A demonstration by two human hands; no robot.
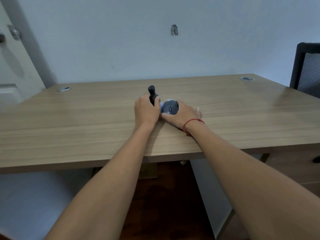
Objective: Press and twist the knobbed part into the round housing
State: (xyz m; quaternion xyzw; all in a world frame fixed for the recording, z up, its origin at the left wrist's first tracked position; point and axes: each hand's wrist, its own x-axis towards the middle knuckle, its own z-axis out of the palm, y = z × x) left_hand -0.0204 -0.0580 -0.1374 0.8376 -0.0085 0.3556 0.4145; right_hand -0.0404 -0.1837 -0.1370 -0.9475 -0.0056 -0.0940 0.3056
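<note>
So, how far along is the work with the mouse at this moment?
Both things are picked up: the left hand grips a dark tool, and the right hand holds the grey mouse on the desk. The tool is not yet on the mouse, so the actual work looks still to come.

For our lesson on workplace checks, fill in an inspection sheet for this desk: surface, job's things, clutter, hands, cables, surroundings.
Surface: wooden desk, with two round grommets near the back edge.
Job's things: grey mouse on the desk; dark tool standing up beside it.
Clutter: nothing seen.
Hands: left hand grips the tool; right hand holds the mouse, red string on its wrist.
Cables: nothing seen.
Surroundings: pale wall with a grey patch; door at left; black chair at right.
</note>
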